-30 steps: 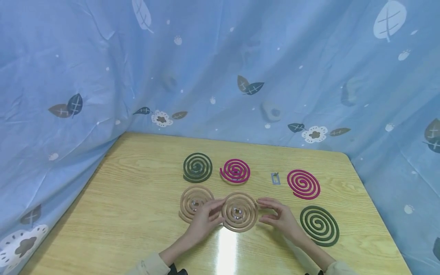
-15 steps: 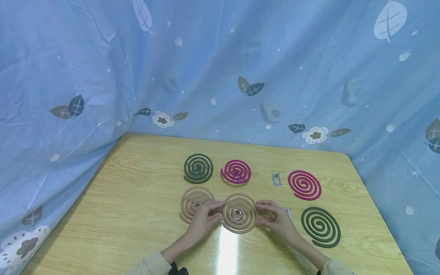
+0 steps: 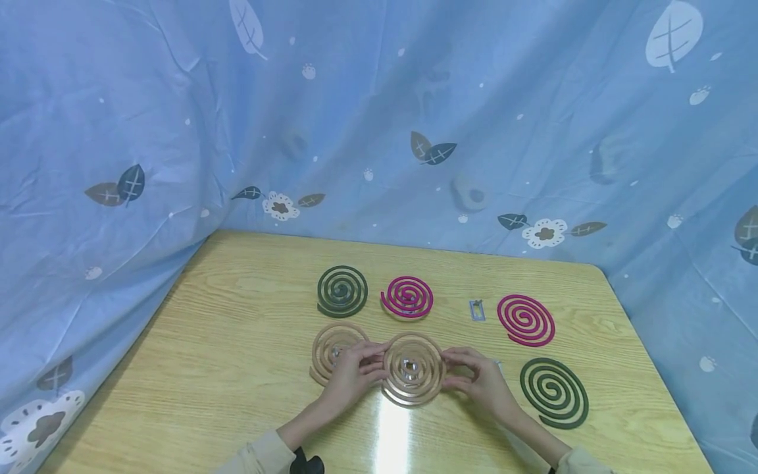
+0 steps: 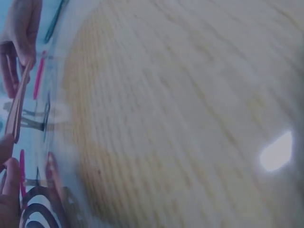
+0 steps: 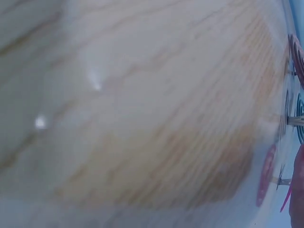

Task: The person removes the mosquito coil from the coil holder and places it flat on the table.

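Note:
A tan mosquito coil (image 3: 414,335) is held level with the middle of the table, between both hands. My left hand (image 3: 351,374) pinches its left edge with thumb and fingers. At the right edge, my right hand (image 3: 482,382) grips it the same way. A small metal stand (image 3: 410,368) shows through the coil's centre. In the left wrist view the coil (image 4: 17,111) appears edge-on, steeply slanted between the left fingers (image 4: 9,190) and the right hand (image 4: 21,40). The left hand partly hides another tan coil (image 3: 320,336), with a metal stand at its centre.
Behind lie a dark green coil (image 3: 324,289) and a magenta coil (image 3: 428,299), each over a stand. To the right are a bare metal stand (image 3: 477,311), another magenta coil (image 3: 549,322) and another green coil (image 3: 583,401). A stand tip (image 3: 498,363) shows beside the right hand.
My right hand has come in from the right and taken hold of the coil's right edge. The coil's near edge has shifted slightly toward me.

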A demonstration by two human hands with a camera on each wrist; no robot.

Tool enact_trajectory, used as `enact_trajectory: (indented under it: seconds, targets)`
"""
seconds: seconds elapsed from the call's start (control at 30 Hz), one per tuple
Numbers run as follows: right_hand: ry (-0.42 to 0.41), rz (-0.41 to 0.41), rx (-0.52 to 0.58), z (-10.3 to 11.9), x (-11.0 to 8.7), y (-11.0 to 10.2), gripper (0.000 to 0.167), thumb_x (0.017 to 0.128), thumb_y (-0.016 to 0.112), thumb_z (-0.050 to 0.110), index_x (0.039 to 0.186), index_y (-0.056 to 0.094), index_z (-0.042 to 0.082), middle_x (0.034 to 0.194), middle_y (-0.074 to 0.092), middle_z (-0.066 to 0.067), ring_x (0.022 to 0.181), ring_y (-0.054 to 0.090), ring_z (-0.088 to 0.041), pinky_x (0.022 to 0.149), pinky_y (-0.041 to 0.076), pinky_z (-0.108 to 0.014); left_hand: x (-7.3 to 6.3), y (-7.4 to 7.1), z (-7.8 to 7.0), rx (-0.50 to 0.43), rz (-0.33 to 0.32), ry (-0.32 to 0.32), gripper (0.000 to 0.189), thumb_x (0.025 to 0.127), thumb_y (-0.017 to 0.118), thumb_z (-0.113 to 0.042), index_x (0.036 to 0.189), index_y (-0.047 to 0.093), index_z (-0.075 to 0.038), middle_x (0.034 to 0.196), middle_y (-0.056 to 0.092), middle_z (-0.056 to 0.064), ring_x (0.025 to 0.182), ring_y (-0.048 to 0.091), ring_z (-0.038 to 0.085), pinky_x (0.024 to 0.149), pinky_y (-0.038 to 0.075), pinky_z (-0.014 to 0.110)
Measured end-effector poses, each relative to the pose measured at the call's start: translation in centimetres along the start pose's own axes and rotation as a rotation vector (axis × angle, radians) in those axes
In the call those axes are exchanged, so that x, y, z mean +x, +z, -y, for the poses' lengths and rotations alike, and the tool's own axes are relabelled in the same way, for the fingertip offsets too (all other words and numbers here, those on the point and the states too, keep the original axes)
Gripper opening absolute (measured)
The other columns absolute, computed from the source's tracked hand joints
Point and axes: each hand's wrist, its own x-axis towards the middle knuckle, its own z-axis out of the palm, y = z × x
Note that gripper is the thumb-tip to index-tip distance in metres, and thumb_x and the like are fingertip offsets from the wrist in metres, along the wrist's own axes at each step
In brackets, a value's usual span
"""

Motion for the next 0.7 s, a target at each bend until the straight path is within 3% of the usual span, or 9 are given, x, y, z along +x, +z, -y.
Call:
enact_trajectory:
  seconds: [0.2,0.47,0.7]
  targets:
    - [-0.082,0.025,0.12,0.5,-0.2,-0.7,0.049,0.07,0.075,-0.009,0.115,0.058,-0.016,0.112,0.057,-0.031,0.097,0.064,-0.014,0.078,0.057,-0.036,0.0,-0.2,-0.8,0.006,0.019,0.003,0.048,0.074,0.076,0.004,0.119,0.062,0.005,0.105,0.061,0.016,0.096,0.064,0.03,0.083,0.055,0.019]
    - [-0.195,0.094,0.233,0.6,-0.6,-1.5,0.045,0.072,0.069,-0.019,0.114,0.054,-0.022,0.114,0.053,-0.033,0.109,0.059,-0.009,0.081,0.056,-0.033,-0.5,-0.1,-1.7,-0.083,0.035,-0.033,0.042,0.073,0.076,0.005,0.112,0.063,0.01,0.101,0.061,0.017,0.091,0.065,0.03,0.081,0.056,0.021]
    - [-0.129,0.081,0.188,0.9,-1.3,-1.7,0.043,0.073,0.071,-0.013,0.113,0.057,-0.02,0.116,0.056,-0.027,0.108,0.058,-0.007,0.082,0.055,-0.034,-1.0,0.6,-1.8,-0.11,0.022,-0.069,0.041,0.072,0.076,0.008,0.111,0.063,0.012,0.1,0.058,0.015,0.09,0.065,0.027,0.081,0.057,0.022]
